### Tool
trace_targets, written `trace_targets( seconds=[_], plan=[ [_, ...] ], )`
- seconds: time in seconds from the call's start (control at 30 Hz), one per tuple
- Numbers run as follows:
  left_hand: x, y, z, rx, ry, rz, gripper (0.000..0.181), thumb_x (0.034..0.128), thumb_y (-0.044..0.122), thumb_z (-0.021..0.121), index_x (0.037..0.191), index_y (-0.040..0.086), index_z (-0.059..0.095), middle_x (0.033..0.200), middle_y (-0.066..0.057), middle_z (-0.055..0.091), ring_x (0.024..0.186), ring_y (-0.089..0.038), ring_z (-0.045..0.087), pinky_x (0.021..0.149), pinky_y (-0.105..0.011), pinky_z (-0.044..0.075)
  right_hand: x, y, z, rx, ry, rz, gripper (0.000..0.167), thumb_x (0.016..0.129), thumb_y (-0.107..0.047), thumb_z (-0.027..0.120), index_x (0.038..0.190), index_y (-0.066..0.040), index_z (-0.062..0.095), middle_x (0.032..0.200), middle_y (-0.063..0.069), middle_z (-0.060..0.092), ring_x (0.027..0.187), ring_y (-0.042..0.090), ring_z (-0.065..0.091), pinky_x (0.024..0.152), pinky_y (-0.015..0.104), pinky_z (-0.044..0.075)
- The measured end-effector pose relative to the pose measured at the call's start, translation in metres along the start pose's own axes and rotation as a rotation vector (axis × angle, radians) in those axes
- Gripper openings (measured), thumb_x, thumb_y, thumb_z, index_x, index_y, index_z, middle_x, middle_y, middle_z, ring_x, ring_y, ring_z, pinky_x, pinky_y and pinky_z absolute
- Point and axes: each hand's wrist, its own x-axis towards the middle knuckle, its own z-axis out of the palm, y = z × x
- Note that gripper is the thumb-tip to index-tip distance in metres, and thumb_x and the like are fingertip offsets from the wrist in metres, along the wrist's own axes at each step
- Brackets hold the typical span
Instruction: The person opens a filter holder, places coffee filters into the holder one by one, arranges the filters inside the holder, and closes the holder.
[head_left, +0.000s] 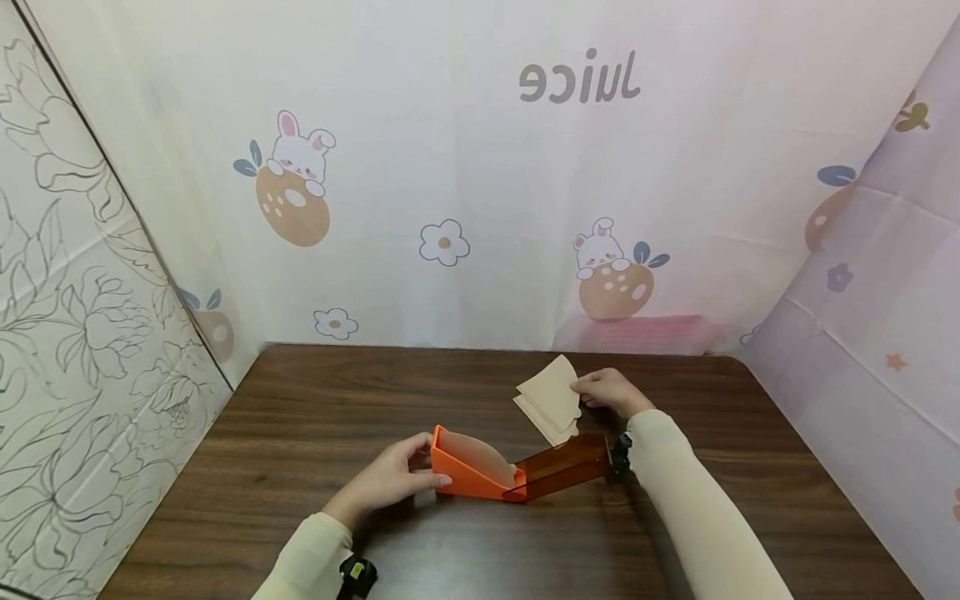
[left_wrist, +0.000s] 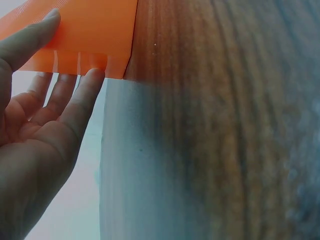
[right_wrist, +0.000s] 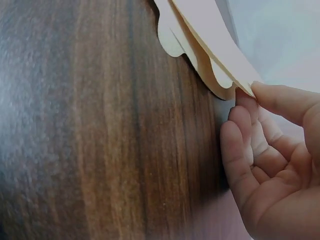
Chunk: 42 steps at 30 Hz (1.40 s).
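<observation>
An orange filter holder [head_left: 467,478] stands on the table with its translucent brown lid [head_left: 568,467] swung out to the right. Inside it, a tan paper coffee filter [head_left: 480,454] shows above the sloping wall. My left hand [head_left: 390,477] grips the holder's tall left end, thumb on the near side; in the left wrist view its fingers [left_wrist: 82,102] reach under the orange wall. Farther back, several tan filters [head_left: 547,421] lie in a loose stack. My right hand [head_left: 611,392] pinches the edge of the upper filter [right_wrist: 215,35] between thumb and fingertips.
The dark wood-grain table [head_left: 315,400] ends at a printed curtain [head_left: 450,167] behind, with more curtains at both sides. Dark wrist cameras [head_left: 357,575] sit on the sleeves; the right one is close to the lid's outer end.
</observation>
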Motion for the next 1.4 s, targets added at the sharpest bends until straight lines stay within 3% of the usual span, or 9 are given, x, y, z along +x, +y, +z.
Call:
trace_targets(
  seconds=[0.17,0.4,0.67,0.93,1.4],
  plan=[
    [0.0,0.001,0.0,-0.005,-0.003,0.001,0.032,0.0904,0.025,0.078,0.115,0.014,0.061,0.112,0.001,0.066,0.108,-0.021,0.062,0.089,-0.033,0.05,0.002,0.004,-0.001,0.018,0.015,0.02,0.036,0.097,-0.015,0.065,0.114,0.017,0.063,0.093,0.009,0.068,0.08,0.017,0.062,0.078,0.034,0.056],
    [-0.001,0.0,0.002,-0.009,-0.001,-0.003,0.031,0.0907,0.025,0.077,0.116,0.015,0.062,0.112,0.001,0.066,0.108,-0.02,0.062,0.09,-0.033,0.05,-0.003,0.005,-0.002,0.049,-0.016,0.013,0.041,0.1,-0.018,0.062,0.12,0.017,0.06,0.108,0.016,0.066,0.089,0.023,0.063,0.084,0.039,0.055],
    [-0.001,0.0,0.002,-0.016,-0.002,-0.003,0.031,0.0905,0.024,0.077,0.115,0.015,0.061,0.112,0.001,0.066,0.109,-0.019,0.062,0.09,-0.032,0.05,-0.006,0.008,-0.006,0.075,-0.008,0.002,0.046,0.101,-0.021,0.062,0.126,0.017,0.057,0.109,0.016,0.067,0.091,0.022,0.064,0.084,0.038,0.055],
    [0.0,-0.001,0.001,-0.021,-0.009,-0.004,0.032,0.0908,0.024,0.077,0.117,0.014,0.061,0.112,0.001,0.067,0.11,-0.019,0.062,0.09,-0.032,0.05,-0.013,-0.001,-0.012,0.059,-0.008,-0.094,0.048,0.1,-0.026,0.063,0.123,0.015,0.059,0.109,0.018,0.068,0.092,0.022,0.066,0.083,0.035,0.056],
    [0.0,0.001,0.0,-0.044,-0.008,-0.01,0.034,0.0907,0.022,0.077,0.119,0.012,0.061,0.115,-0.001,0.066,0.113,-0.021,0.062,0.09,-0.028,0.051,-0.017,-0.021,-0.009,0.011,0.061,-0.107,0.043,0.099,-0.028,0.065,0.121,0.009,0.063,0.107,0.014,0.068,0.093,0.02,0.066,0.09,0.041,0.053]
  ],
)
